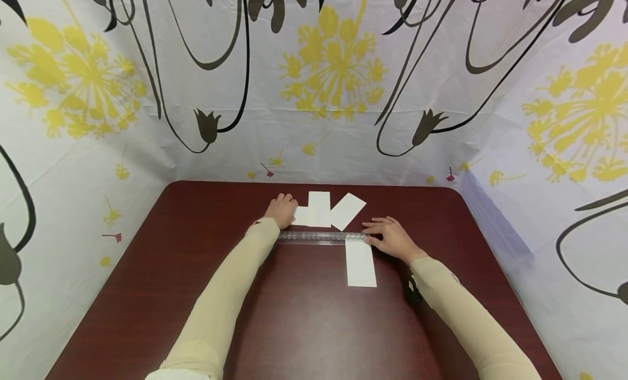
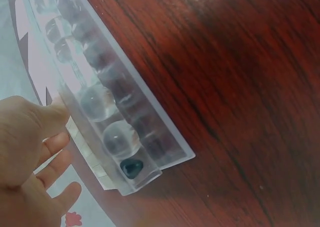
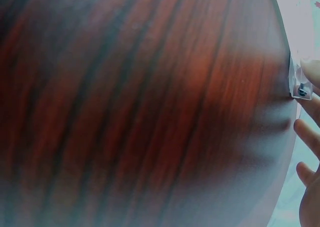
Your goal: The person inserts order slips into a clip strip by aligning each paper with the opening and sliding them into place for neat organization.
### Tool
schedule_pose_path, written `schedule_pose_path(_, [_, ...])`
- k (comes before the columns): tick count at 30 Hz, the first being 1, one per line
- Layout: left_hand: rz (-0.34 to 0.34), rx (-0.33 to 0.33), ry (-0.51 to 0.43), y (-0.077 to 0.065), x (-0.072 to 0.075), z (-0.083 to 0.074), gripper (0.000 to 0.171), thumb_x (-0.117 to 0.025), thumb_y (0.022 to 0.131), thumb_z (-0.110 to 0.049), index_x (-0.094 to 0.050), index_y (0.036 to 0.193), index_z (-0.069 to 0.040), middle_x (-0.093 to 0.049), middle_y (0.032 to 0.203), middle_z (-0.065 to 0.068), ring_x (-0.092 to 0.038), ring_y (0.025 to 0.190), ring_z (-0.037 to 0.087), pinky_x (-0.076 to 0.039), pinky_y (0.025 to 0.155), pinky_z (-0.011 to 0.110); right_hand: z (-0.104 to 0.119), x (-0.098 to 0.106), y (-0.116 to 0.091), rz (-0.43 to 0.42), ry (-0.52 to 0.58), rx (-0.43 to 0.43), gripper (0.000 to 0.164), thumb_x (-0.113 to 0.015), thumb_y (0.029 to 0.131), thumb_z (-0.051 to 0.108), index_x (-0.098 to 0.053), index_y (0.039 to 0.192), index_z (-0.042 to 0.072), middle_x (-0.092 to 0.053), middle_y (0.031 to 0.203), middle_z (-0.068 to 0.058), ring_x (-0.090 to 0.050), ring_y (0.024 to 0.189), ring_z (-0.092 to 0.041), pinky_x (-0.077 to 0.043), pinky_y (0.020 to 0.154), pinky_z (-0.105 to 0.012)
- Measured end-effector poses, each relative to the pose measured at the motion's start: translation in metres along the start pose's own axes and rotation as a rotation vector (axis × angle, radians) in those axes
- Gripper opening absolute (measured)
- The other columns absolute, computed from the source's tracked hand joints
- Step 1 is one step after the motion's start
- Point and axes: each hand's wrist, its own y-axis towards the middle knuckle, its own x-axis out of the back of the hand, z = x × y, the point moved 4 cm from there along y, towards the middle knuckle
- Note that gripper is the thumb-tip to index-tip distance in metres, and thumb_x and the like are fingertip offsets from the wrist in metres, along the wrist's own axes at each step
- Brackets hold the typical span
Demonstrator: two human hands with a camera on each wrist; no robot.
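Observation:
A long clear plastic strip (image 1: 314, 237) with round glassy bumps lies across the table. In the left wrist view, a dark rounded triangular piece (image 2: 131, 168) sits at its end. My left hand (image 1: 282, 210) rests beyond the strip's left end, fingers spread, beside a white card (image 1: 300, 216); its thumb tip is partly hidden by the strip. My right hand (image 1: 392, 239) pinches the strip's right end between thumb and forefinger, its other fingers apart. Another white card (image 1: 361, 265) extends toward me from under that end.
An upright-lying white card (image 1: 319, 208) overlaps the leftmost one, and a slanted white card (image 1: 348, 211) lies to its right. The dark red-brown table (image 1: 314, 314) has rounded far corners. A flower-patterned white cloth (image 1: 319, 140) hangs behind it and at both sides.

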Motion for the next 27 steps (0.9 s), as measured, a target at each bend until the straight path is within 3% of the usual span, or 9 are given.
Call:
schedule_pose_path(16, [0.081, 0.033, -0.025, 0.0021, 0.0032, -0.0014, 0.045, -0.067, 0.095, -0.020, -0.054, 0.136, -0.007, -0.051, 0.138, 0.016, -0.045, 0.126, 0.034, -0.046, 0.105, 0.049, 0.0013, -0.0002, -0.0003, 0.003, 0.013, -0.008, 0.029, -0.067, 0.095, 0.030, -0.074, 0.119, 0.017, -0.065, 0.137, -0.003, -0.051, 0.136, -0.033, -0.027, 0.118, -0.059])
schedule_pose_path(27, [0.062, 0.040, -0.049, 0.0022, 0.0038, -0.0025, 0.034, -0.067, 0.094, -0.018, -0.057, 0.123, -0.003, -0.051, 0.129, 0.018, -0.044, 0.117, 0.034, -0.047, 0.099, 0.049, 0.0009, 0.0003, -0.0010, 0.004, 0.006, -0.009, 0.029, -0.067, 0.095, 0.030, -0.073, 0.119, 0.016, -0.065, 0.137, -0.003, -0.051, 0.136, -0.032, -0.027, 0.117, -0.059])
